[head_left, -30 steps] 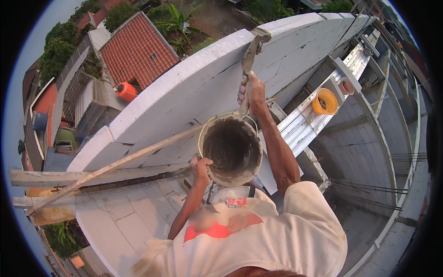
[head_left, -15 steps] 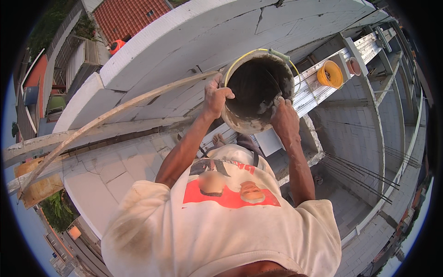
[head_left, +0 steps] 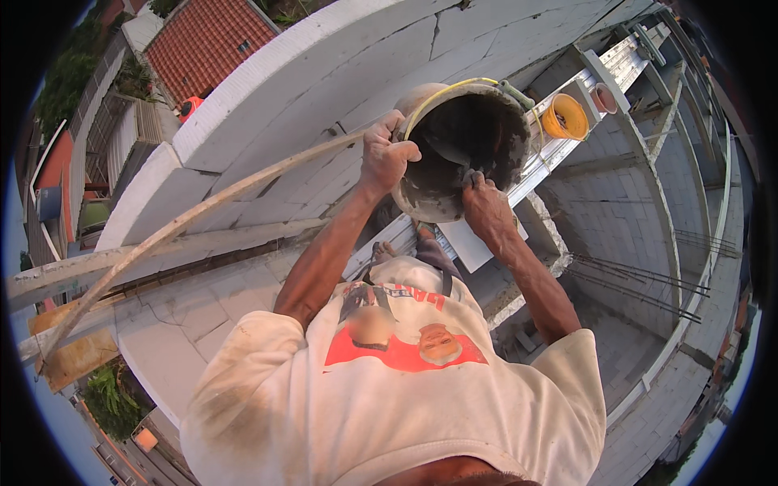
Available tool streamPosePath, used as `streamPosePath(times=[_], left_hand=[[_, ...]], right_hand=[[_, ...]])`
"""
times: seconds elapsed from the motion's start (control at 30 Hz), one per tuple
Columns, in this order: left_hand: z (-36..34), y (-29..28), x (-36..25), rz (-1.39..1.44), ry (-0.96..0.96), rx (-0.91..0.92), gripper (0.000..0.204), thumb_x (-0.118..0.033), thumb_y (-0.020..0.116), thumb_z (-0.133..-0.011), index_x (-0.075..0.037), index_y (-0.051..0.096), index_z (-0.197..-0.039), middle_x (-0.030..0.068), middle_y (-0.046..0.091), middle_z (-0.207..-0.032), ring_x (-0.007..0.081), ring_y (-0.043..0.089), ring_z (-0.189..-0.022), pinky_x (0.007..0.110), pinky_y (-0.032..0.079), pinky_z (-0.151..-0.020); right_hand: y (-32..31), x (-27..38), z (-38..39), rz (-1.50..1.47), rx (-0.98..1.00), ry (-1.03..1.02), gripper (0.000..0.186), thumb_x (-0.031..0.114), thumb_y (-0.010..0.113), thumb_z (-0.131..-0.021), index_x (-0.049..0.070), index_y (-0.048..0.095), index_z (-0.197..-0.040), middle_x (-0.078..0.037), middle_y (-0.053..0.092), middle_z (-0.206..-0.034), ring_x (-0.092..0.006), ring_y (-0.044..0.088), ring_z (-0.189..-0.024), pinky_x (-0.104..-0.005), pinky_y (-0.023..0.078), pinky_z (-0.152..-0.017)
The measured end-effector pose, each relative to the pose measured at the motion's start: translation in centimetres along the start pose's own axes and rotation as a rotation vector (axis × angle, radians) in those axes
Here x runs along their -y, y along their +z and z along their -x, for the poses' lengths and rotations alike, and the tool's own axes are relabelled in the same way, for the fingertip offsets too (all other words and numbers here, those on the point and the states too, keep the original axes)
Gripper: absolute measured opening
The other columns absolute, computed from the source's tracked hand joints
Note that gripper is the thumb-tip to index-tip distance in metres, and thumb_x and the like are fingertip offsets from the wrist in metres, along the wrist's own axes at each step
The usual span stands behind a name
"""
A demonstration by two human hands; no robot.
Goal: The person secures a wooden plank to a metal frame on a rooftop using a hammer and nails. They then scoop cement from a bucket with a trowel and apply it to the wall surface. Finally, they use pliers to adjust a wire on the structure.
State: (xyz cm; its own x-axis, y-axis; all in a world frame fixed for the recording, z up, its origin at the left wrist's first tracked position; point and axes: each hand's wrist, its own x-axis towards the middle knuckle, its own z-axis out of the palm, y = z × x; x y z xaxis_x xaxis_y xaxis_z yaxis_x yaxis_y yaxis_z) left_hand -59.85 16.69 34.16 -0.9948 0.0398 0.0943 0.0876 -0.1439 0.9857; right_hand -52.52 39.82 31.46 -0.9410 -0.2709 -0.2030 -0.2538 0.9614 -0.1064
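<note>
My left hand (head_left: 389, 158) grips the left rim of a mortar-smeared bucket (head_left: 507, 138), which is tipped and has a yellow wire handle (head_left: 478, 81) with a green grip. My right hand (head_left: 482, 198) is closed on a trowel inside the bucket's lower part. The trowel's blade (head_left: 454, 150) is hard to make out in the dark interior. Behind the bucket a ribbed metal plank (head_left: 624, 69) carries an orange bucket (head_left: 577, 121) and a smaller brownish bucket (head_left: 603, 101).
A white block wall (head_left: 308, 89) runs across the top. A slanting wooden batten (head_left: 203, 199) crosses the left. On the right are lower concrete beams, a drop to rooms below and protruding rebar (head_left: 640, 275). My feet (head_left: 385, 249) show below the bucket. Rooftops (head_left: 203, 40) lie beyond the wall.
Since a second ago, the bucket has moved up and right and tipped. My left hand has risen with it. My right hand has brought the trowel down from above the wall into the bucket.
</note>
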Motion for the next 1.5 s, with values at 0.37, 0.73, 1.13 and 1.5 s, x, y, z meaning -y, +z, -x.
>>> streamPosePath(times=[0.37, 0.73, 1.13, 1.5], left_hand=[[1.0, 1.3, 0.5, -0.162, 0.159, -0.099, 0.023, 0.003, 0.063, -0.064, -0.006, 0.043, -0.069, -0.0048, 0.041, -0.066, 0.0076, 0.036, -0.061, 0.028, 0.031, -0.054], [2.4, 2.6, -1.5, -0.127, 0.246, 0.058, 0.022, 0.004, 0.063, -0.062, -0.005, 0.045, -0.072, -0.0021, 0.038, -0.071, 0.009, 0.034, -0.064, 0.028, 0.03, -0.056], [1.6, 1.2, -3.9, 0.055, 0.159, 0.215, 0.023, 0.007, 0.063, -0.06, -0.004, 0.048, -0.073, -0.0012, 0.048, -0.078, 0.0086, 0.041, -0.07, 0.024, 0.035, -0.064], [2.1, 2.8, 2.1, 0.549, -0.167, -0.15, 0.034, 0.01, 0.062, -0.066, -0.003, 0.068, -0.097, 0.0027, 0.066, -0.092, 0.0149, 0.064, -0.075, 0.028, 0.055, -0.073]], right_hand=[[-1.4, 1.2, 0.0, -0.033, 0.144, 0.064, 0.035, 0.009, 0.059, -0.094, -0.011, 0.059, -0.124, -0.028, 0.063, -0.115, -0.0425, 0.072, -0.104, -0.0509, 0.062, -0.081], [-3.1, 3.9, 0.6, -0.087, -0.101, 0.302, 0.017, -0.001, 0.068, -0.084, -0.006, 0.075, -0.098, -0.029, 0.067, -0.107, -0.0426, 0.075, -0.094, -0.0488, 0.064, -0.076], [-2.8, -0.4, 3.1, -0.705, 0.028, -0.14, 0.025, 0.009, 0.066, -0.084, -0.008, 0.068, -0.104, -0.03, 0.07, -0.091, -0.0472, 0.069, -0.088, -0.0513, 0.055, -0.084], [-3.0, -0.5, 4.2, -1.695, 0.23, 0.206, 0.031, 0.018, 0.068, -0.096, -0.004, 0.07, -0.117, -0.003, 0.062, -0.075, -0.0072, 0.055, -0.056, -0.0258, 0.043, -0.048]])
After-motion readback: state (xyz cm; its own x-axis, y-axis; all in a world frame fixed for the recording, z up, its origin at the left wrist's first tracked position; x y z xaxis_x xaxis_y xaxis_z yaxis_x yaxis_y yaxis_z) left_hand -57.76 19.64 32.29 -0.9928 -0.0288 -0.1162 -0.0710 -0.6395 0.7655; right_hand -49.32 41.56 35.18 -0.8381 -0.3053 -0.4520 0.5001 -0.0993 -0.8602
